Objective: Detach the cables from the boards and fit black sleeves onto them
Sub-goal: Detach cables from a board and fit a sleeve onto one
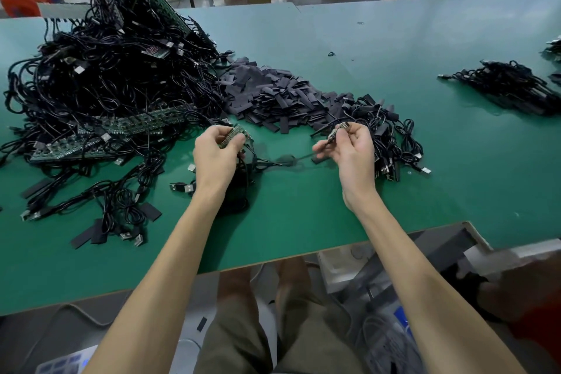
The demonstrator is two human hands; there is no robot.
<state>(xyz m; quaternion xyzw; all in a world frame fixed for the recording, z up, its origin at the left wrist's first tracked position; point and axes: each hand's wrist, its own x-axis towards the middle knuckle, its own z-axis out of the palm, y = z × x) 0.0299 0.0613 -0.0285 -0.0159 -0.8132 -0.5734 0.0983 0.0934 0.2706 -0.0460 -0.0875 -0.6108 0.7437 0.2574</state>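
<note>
My left hand (217,155) grips a small green board strip (235,135) just above the table, with black cables hanging from it. My right hand (349,147) pinches a small board piece (337,132) on the end of a black cable (303,156) that runs left toward the other hand. Behind the hands lies a heap of flat black sleeves (273,94). A big tangle of black cables with green boards (100,79) fills the left of the green table (303,222).
A bundle of sleeved cables (391,136) lies right of my right hand. Another cable bunch (513,88) sits at the far right. Loose sleeves and USB plugs (127,222) lie scattered front left. The table's front edge runs just below my forearms.
</note>
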